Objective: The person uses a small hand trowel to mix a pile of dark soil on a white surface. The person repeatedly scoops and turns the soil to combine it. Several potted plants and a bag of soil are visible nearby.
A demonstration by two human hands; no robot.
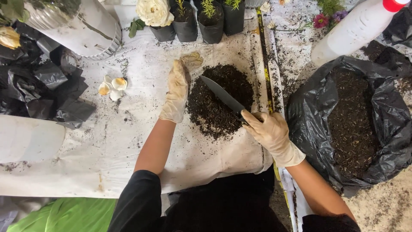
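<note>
A pile of dark soil (219,103) lies on a white sheet (128,137) in front of me. My right hand (270,131), in a cream glove, grips the handle of a long knife (223,95) whose blade lies across the top of the pile. My left hand (177,92), also gloved, rests flat with fingers straight along the left edge of the soil, touching it.
A black plastic bag of soil (343,120) sits open at the right. Small black nursery bags with seedlings (210,19) line the far edge beside a white rose (154,12). Empty black bags (47,86), broken eggshells (112,86) and white containers (86,30) lie to the left.
</note>
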